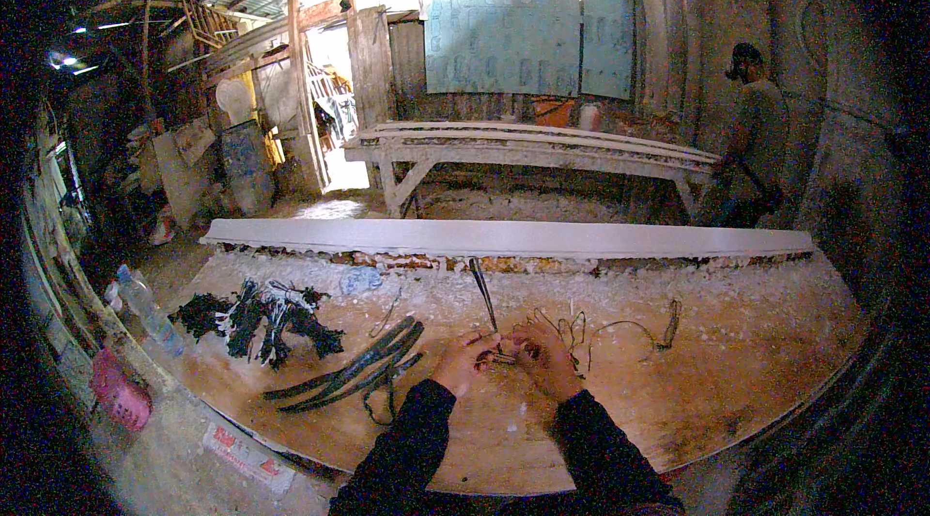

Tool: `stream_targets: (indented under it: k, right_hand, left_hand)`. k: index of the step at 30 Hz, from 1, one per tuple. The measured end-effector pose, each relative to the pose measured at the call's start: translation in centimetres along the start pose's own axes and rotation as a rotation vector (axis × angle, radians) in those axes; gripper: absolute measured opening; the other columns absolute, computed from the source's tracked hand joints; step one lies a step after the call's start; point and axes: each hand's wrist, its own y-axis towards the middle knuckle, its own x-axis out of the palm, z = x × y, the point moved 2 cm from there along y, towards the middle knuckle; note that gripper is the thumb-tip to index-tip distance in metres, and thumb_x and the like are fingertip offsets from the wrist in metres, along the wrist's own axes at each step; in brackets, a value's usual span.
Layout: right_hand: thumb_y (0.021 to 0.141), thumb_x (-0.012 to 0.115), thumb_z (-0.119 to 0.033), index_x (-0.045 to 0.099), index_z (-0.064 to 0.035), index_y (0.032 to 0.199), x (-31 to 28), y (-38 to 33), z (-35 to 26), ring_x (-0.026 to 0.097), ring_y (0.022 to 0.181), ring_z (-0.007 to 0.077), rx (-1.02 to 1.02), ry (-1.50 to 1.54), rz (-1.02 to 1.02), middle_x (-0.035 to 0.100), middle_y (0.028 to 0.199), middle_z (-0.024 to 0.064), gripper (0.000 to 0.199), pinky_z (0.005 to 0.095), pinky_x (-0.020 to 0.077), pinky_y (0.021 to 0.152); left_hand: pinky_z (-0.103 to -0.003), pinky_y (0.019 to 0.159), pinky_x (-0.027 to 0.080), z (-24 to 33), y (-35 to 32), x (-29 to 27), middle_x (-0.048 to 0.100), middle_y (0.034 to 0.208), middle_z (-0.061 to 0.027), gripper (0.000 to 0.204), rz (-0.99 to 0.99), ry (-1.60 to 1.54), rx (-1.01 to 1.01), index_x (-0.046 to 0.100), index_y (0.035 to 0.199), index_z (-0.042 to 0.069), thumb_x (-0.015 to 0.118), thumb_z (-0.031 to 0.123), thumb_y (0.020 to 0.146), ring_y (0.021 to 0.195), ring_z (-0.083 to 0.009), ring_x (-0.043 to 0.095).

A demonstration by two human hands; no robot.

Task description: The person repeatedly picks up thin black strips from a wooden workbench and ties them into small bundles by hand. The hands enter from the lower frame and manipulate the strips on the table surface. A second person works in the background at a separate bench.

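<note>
At the middle of the wooden tabletop, my left hand (464, 365) and my right hand (549, 359) are close together, fingers pinched. A narrow dark strip (484, 293) rises from between them toward the far side, its near end at the fingertips of my left hand. Small detail between the hands is too blurred to make out, and what my right fingers grip is hidden. Left of my left hand lie several long dark strips (354, 366). Beyond these are bundles of short black and white strands (266, 317). Thin dark cords (578, 332) lie just past my right hand.
A long white moulding (513, 238) runs along the table's far side. A clear plastic bottle (147, 308) and a pink basket-like item (121, 390) are at the left. Behind, a whitened bench (542, 151) carries long strips. At the far right stands another person (756, 128).
</note>
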Motion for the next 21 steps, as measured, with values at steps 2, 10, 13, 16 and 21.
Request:
stream_targets:
  k: [2, 10, 13, 16, 21]
  right_hand:
    - [0.072, 0.06, -0.004, 0.057, -0.0085, 0.095, 0.0, -0.2, -1.1, 0.056, 0.085, 0.0242, -0.193, -0.359, -0.052, 0.055, 0.089, 0.008, 0.023, 0.0307, 0.045, 0.073]
    - [0.067, 0.064, -0.003, 0.06, -0.0086, 0.088, 0.2, -0.2, -2.7, 0.057, 0.08, 0.0264, -0.104, -0.287, -0.101, 0.058, 0.086, 0.01, 0.022, 0.0325, 0.0471, 0.068]
    - [0.067, 0.064, -0.003, 0.06, -0.0079, 0.087, 0.1, -0.3, -2.6, 0.058, 0.076, 0.0263, -0.131, -0.236, -0.075, 0.059, 0.084, 0.0105, 0.02, 0.0319, 0.0476, 0.066]
    - [0.068, 0.064, -0.002, 0.06, -0.0066, 0.085, 0.1, -0.4, -2.2, 0.059, 0.075, 0.0247, -0.116, -0.271, -0.026, 0.06, 0.082, 0.0102, 0.019, 0.0301, 0.0475, 0.065]
    - [0.072, 0.062, -0.003, 0.057, -0.0045, 0.083, 0.8, -1.2, -0.7, 0.057, 0.076, 0.0159, 0.205, 0.087, 0.047, 0.06, 0.081, 0.0057, 0.012, 0.026, 0.0454, 0.067]
  left_hand:
    - [-0.017, 0.046, 0.031, -0.1, -0.2, 0.0, 0.056, 0.073, 0.0036, 0.016, 0.034, -0.078, -0.053, 0.06, 0.085, 0.008, 0.062, 0.022, 0.077, 0.056, -0.0039, 0.045]
    - [-0.017, 0.048, 0.032, 0.8, -0.7, 0.5, 0.057, 0.074, 0.0043, 0.015, -0.06, -0.054, -0.077, 0.061, 0.085, 0.009, 0.062, 0.021, 0.077, 0.058, -0.0039, 0.046]
    - [-0.017, 0.047, 0.033, 0.3, -0.3, 0.3, 0.057, 0.073, 0.0045, 0.014, -0.05, -0.06, -0.136, 0.06, 0.084, 0.009, 0.061, 0.021, 0.077, 0.058, -0.0038, 0.046]
    - [-0.017, 0.047, 0.033, -0.1, 0.1, 0.1, 0.057, 0.073, 0.0042, 0.012, -0.054, -0.076, -0.121, 0.059, 0.083, 0.01, 0.061, 0.02, 0.077, 0.058, -0.0037, 0.046]
    - [-0.018, 0.05, 0.034, -0.5, 0.3, 0.1, 0.058, 0.073, 0.0037, 0.011, -0.053, -0.158, -0.11, 0.056, 0.08, 0.012, 0.062, 0.02, 0.076, 0.059, -0.0043, 0.047]
